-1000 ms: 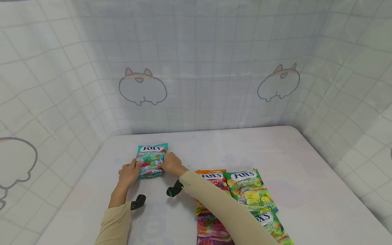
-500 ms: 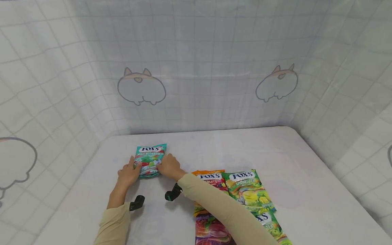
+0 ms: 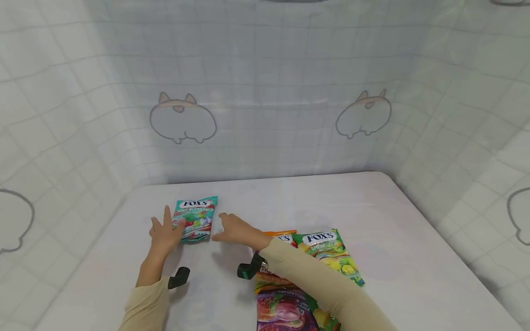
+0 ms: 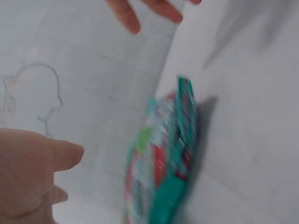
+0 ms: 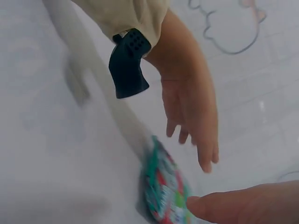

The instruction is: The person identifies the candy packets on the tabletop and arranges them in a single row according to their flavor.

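A teal Fox's Mint Blossom candy bag (image 3: 195,219) lies face up on the far left of the table. Just left of it is my left hand (image 3: 164,235), fingers spread; its thumb overlaps the bag's edge in the head view. The left wrist view has this thumb (image 4: 65,156) apart from the bag (image 4: 163,158), with nothing gripped. To the bag's right, across a small gap, my right hand (image 3: 239,231) is held with fingers extended and holds nothing. In the right wrist view the right thumb (image 5: 243,203) appears near the bag, and the left hand (image 5: 191,107) is opposite.
Right of centre lie an orange Fox's fruits bag (image 3: 269,280), a green Spring Tea bag (image 3: 329,250) and a purple bag (image 3: 285,310). The right forearm partly covers them. The white table (image 3: 397,257) meets a grid-patterned curtain (image 3: 265,115) behind.
Both hands have let go of the Mint Blossom bag. The right hand has drawn away to the right; the left fingers have spread. The head view has shifted slightly.
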`<action>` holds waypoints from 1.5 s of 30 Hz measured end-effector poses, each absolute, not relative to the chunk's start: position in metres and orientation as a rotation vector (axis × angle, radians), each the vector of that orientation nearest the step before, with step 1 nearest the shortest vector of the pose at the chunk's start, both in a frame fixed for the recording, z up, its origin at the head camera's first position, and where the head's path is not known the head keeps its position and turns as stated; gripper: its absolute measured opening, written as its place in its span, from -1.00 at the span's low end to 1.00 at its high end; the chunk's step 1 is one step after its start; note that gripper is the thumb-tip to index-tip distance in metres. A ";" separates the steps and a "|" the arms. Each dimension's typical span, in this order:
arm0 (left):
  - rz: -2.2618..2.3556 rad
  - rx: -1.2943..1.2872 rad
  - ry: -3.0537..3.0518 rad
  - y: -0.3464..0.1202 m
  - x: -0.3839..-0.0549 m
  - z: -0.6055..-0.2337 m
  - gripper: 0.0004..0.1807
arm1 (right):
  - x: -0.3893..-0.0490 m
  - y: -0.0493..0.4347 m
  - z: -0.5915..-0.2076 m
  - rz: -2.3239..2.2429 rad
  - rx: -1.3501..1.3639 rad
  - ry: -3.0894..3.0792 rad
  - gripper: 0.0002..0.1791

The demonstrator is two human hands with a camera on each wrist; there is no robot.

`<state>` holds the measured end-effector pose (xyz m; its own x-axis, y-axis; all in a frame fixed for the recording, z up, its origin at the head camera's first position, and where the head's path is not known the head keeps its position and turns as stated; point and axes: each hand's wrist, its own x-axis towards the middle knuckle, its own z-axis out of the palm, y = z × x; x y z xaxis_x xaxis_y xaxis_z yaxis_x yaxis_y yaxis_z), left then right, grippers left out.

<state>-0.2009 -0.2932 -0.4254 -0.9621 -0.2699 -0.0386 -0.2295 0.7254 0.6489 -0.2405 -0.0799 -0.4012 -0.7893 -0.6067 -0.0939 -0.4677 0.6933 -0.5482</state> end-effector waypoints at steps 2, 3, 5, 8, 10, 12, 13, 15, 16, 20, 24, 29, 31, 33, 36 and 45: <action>-1.103 0.426 -2.804 -0.287 -0.198 -0.419 -0.15 | -0.238 -0.062 -0.397 -0.760 -0.868 2.611 -0.20; -1.125 0.415 -2.779 -0.284 -0.196 -0.415 -0.15 | -0.237 -0.052 -0.395 -0.781 -0.873 2.588 -0.21; -1.149 0.348 -2.756 -0.274 -0.193 -0.407 -0.15 | -0.234 -0.033 -0.389 -0.815 -0.872 2.547 -0.23; -1.164 0.215 -2.798 -0.256 -0.190 -0.398 -0.17 | -0.228 -0.002 -0.382 -0.863 -0.855 2.490 -0.28; -1.150 0.134 -2.841 -0.244 -0.187 -0.396 -0.17 | -0.223 0.019 -0.380 -0.900 -0.835 2.462 -0.33; -1.139 0.081 -2.878 -0.231 -0.183 -0.395 -0.18 | -0.219 0.038 -0.381 -0.932 -0.820 2.443 -0.36; -1.135 0.057 -2.888 -0.225 -0.181 -0.396 -0.18 | -0.217 0.047 -0.382 -0.945 -0.808 2.442 -0.38; -1.138 0.008 -2.905 -0.213 -0.177 -0.398 -0.18 | -0.213 0.062 -0.385 -0.964 -0.793 2.449 -0.40; -1.141 -0.017 -2.916 -0.208 -0.175 -0.398 -0.19 | -0.212 0.068 -0.386 -0.973 -0.783 2.456 -0.40; -1.136 -0.112 -2.977 -0.191 -0.166 -0.401 -0.21 | -0.206 0.088 -0.390 -0.999 -0.764 2.496 -0.43; -1.217 -0.119 -3.014 -0.182 -0.160 -0.404 -0.32 | -0.203 0.100 -0.389 -0.999 -0.762 2.501 -0.46; -1.453 -0.145 -3.066 -0.172 -0.157 -0.414 -0.42 | -0.199 0.109 -0.388 -0.980 -0.811 2.457 -0.56; -1.557 -0.177 -3.073 -0.168 -0.158 -0.419 -0.43 | -0.198 0.110 -0.388 -0.984 -0.820 2.438 -0.59; -1.674 -0.211 -3.060 -0.165 -0.158 -0.424 -0.42 | -0.198 0.109 -0.389 -0.995 -0.813 2.424 -0.62; -1.836 -0.250 -3.017 -0.162 -0.161 -0.431 -0.36 | -0.198 0.106 -0.392 -1.011 -0.761 2.430 -0.59; -2.195 -0.273 -2.889 -0.155 -0.164 -0.442 -0.17 | -0.200 0.104 -0.399 -1.024 -0.678 2.458 -0.60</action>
<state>-0.1641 -0.1551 -0.4423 -0.8685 0.3995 -0.2934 -0.1757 0.3054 0.9359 -0.2001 0.1035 -0.3989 -0.8062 -0.5677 -0.1663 -0.2818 0.6157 -0.7359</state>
